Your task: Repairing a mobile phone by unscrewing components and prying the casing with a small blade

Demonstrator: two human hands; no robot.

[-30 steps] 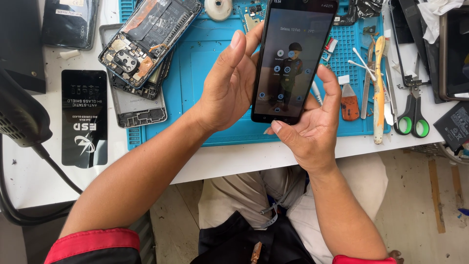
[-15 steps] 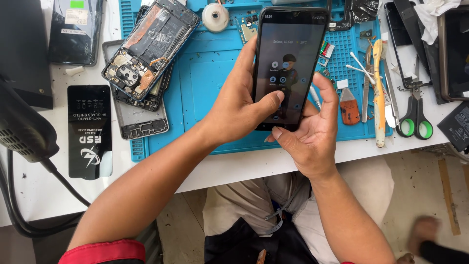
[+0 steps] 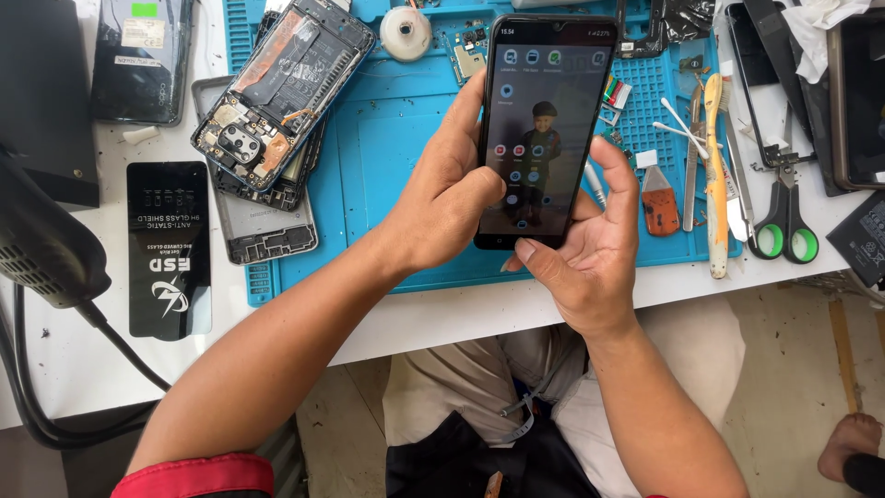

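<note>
In the head view, the flat black phone with a lit screen (image 3: 542,129) is held up over the blue rubber mat (image 3: 387,138) on the table. It is gripped by the left hand (image 3: 442,198) and the right hand (image 3: 581,258). Since a moment ago, the screen picture has changed to rows of little icons, and the left thumb has been drawn back to the edge.

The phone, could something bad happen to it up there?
Maybe. The phone is in the air, pinched only at its lower end between the left hand and right hand. A slip could drop it onto the blue mat, perhaps hitting the opened phones or the tweezers.
</note>
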